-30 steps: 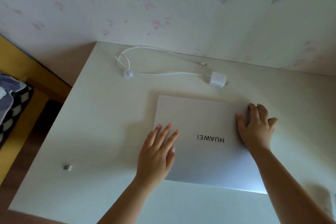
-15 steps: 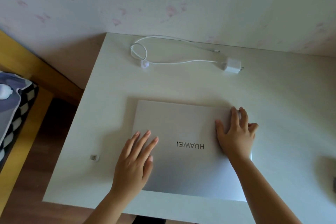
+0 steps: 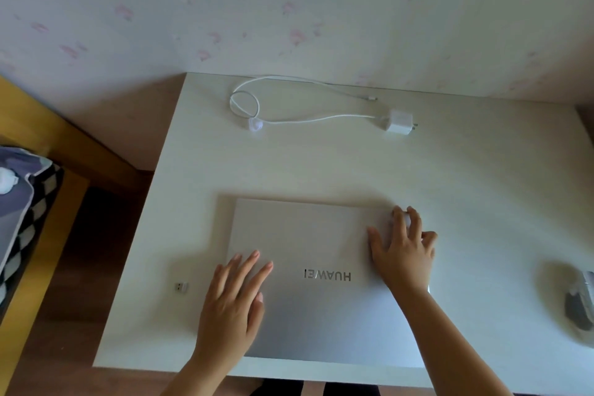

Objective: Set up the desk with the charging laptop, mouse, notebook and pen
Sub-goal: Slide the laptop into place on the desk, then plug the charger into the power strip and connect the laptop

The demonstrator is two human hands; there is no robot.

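A closed silver laptop (image 3: 308,235) with the HUAWEI logo lies on the white desk (image 3: 482,186), near the front edge. My left hand (image 3: 234,302) rests flat on its left part, fingers spread. My right hand (image 3: 405,251) presses on the lid's far right corner, fingers curled over the edge. A white charger block (image 3: 400,121) with its looped cable (image 3: 289,100) lies at the back of the desk. A grey mouse (image 3: 580,305) sits at the right edge of the view. No notebook or pen is visible.
A small USB dongle (image 3: 181,287) lies on the desk left of the laptop. A wallpapered wall runs behind the desk. To the left stand a yellow wooden frame (image 3: 48,138) and checkered bedding (image 3: 25,219) over a brown floor.
The view has shifted, so the desk sits further right and lower in frame and the mouse has come into sight. Both hands stay on the laptop lid in the same places.
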